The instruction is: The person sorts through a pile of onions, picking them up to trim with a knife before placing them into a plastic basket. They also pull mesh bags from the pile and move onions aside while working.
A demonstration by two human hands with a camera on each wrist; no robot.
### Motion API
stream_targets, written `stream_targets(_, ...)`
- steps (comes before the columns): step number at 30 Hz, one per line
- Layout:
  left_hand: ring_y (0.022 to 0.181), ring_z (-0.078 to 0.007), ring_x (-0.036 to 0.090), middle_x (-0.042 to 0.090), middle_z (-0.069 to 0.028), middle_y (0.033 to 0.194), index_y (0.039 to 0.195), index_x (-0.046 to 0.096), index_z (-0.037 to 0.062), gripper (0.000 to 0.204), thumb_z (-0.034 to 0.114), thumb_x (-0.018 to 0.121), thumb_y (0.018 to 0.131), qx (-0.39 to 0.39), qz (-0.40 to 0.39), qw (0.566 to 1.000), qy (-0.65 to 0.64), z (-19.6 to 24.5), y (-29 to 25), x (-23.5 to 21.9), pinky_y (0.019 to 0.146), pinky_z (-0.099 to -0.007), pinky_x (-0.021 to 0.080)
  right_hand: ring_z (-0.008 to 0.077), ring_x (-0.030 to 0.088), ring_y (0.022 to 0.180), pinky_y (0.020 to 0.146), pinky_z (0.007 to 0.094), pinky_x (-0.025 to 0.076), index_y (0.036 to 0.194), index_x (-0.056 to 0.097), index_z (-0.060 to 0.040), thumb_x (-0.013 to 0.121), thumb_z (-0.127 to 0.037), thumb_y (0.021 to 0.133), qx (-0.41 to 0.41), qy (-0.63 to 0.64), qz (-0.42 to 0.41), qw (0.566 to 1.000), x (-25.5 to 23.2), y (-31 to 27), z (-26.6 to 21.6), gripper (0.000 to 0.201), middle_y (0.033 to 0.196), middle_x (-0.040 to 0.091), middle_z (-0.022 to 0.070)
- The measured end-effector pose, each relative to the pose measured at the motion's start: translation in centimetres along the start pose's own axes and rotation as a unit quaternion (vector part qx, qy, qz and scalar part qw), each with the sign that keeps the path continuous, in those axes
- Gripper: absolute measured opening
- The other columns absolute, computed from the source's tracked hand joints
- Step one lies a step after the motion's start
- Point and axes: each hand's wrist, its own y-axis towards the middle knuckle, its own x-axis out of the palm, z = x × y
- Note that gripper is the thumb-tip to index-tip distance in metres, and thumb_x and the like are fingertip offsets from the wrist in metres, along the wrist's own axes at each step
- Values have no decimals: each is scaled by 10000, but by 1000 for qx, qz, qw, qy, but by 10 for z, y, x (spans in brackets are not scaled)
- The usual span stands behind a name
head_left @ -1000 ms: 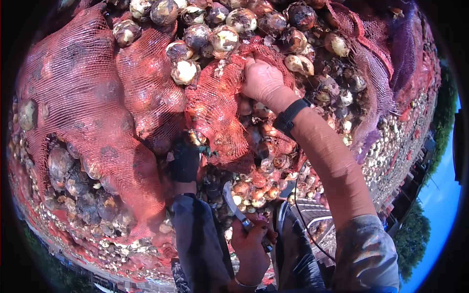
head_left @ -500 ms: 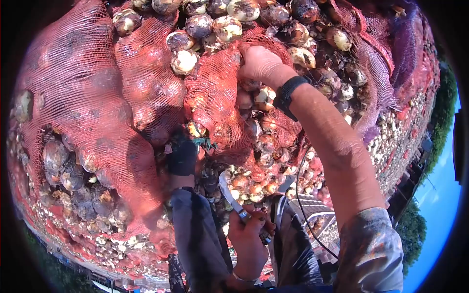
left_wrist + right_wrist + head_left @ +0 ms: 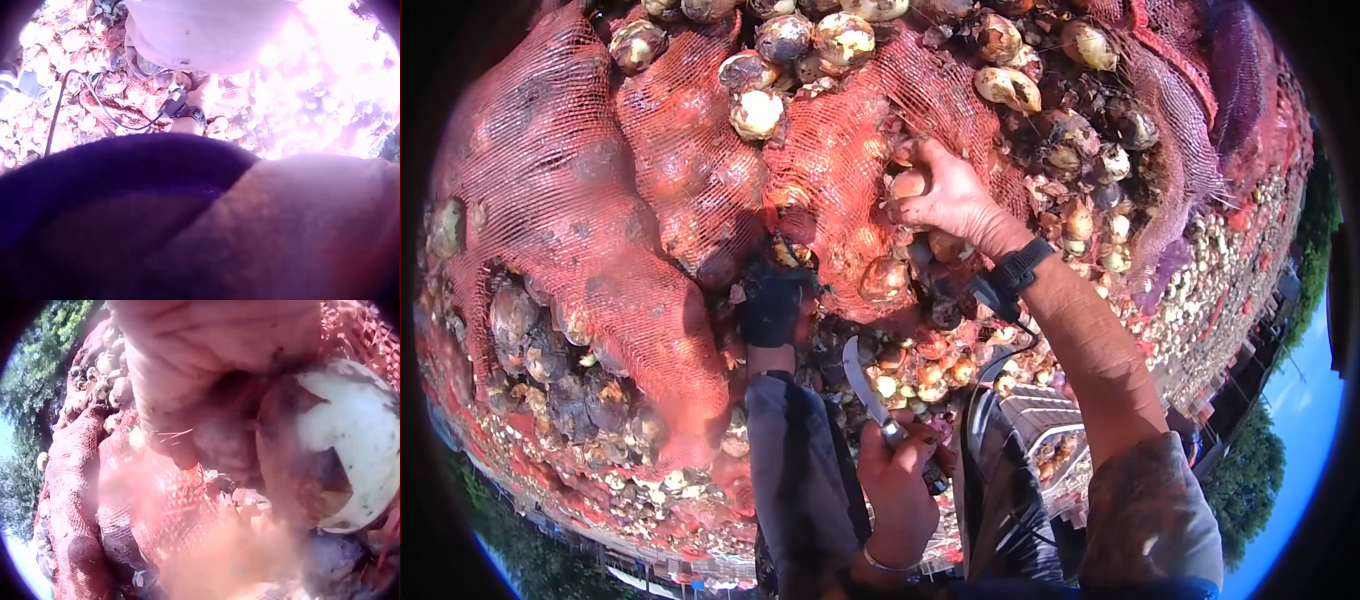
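Observation:
In the head view my right hand [image 3: 950, 195] curls its thumb and fingers round an onion [image 3: 908, 184] at the opening of a red mesh bag [image 3: 825, 150]. Loose brown onions lie just below it. The right wrist view has that hand [image 3: 219, 369] from close up, with a large pale onion [image 3: 350, 437] with peeling brown skin beside its fingers. Lower down, between the knees, my left hand [image 3: 902, 500] grips a knife [image 3: 863, 385], its curved blade pointing up and away from me. In the left wrist view that hand is hidden behind blurred, dark cloth.
Full red mesh bags [image 3: 565, 150] stand at the left, with blackened onions [image 3: 545, 350] beside them. A dark shoe [image 3: 772, 305] is planted against the middle bag. Purple netting [image 3: 1165, 175] lies at the right. A black cable [image 3: 1022, 350] hangs from the right wrist.
My right hand has come down from the bag's rim and turned, and its fingers now hold an onion. The bag's mesh has shifted. The knife has moved slightly left and up.

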Motion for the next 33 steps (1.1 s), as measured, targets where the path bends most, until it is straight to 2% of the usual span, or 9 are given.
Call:
stream_targets(2,610,-202,612,647,-108,828,1136,520,-4,286,-46,547,855,16,5,999,31,-5,-3,2,567,-330,507,168,622,1057,879,339,554,1323,453,-21,864,-110,707,37,327,-53,943,-9,-52,-21,746,1128,592,77)
stream_targets(10,631,-181,600,612,-84,807,1097,540,62,284,-39,558,833,-25,9,997,69,-14,-11,27,590,-333,525,196,608,1093,888,341,568,1252,474,-28,857,-247,609,58,301,201,930,-95,-277,-3,780,1194,550,90)
stream_targets(12,623,-185,600,625,-84,815,1089,536,75,286,-41,553,828,-33,-7,998,51,-20,-10,31,575,-337,523,235,634,964,805,433,560,1124,537,-31,870,-297,645,77,28,188,979,-111,-355,49,641,1059,611,75)
stream_targets(16,595,-159,605,606,-62,804,1072,514,58,271,-45,584,831,-45,-10,997,59,-33,-12,37,504,-293,499,263,660,875,836,406,551,1037,630,-53,864,-271,647,325,-197,90,920,-67,-533,151,504,986,651,104)
stream_targets(19,593,-161,606,607,-65,801,1085,511,54,279,-40,592,834,-40,-14,995,95,-40,-11,36,508,-291,498,417,597,1162,1033,470,474,1187,684,-67,854,-275,668,412,-270,-70,867,-40,-607,183,584,1228,617,222)
stream_targets(23,587,-159,609,605,-63,790,1105,508,50,276,-22,588,850,-37,-11,997,61,-40,-13,33,515,-282,492,381,629,1112,976,414,494,1247,614,-50,725,-137,804,320,-269,149,896,-47,-466,178,466,1213,641,199)
stream_targets(25,603,-205,614,603,-67,845,1070,548,78,267,-66,534,846,-35,2,998,58,-39,-14,31,510,-325,527,370,643,1052,938,436,510,1152,629,-33,707,-76,798,75,-178,151,969,-38,-343,116,365,1148,653,188)
stream_targets(28,604,-191,614,598,-66,834,1093,532,78,285,-49,568,840,-31,16,998,59,-34,-10,27,476,-334,508,402,591,1142,1000,458,487,1182,615,-37,716,-94,791,-215,-239,106,941,2,-185,30,407,1224,614,213)
stream_targets(33,593,-193,624,602,-75,760,1077,532,11,255,-33,610,838,20,41,998,48,-20,-6,20,561,-342,517,371,590,1156,967,449,501,1167,633,-115,716,-201,766,-59,-451,41,890,66,-50,-19,419,1284,569,184)
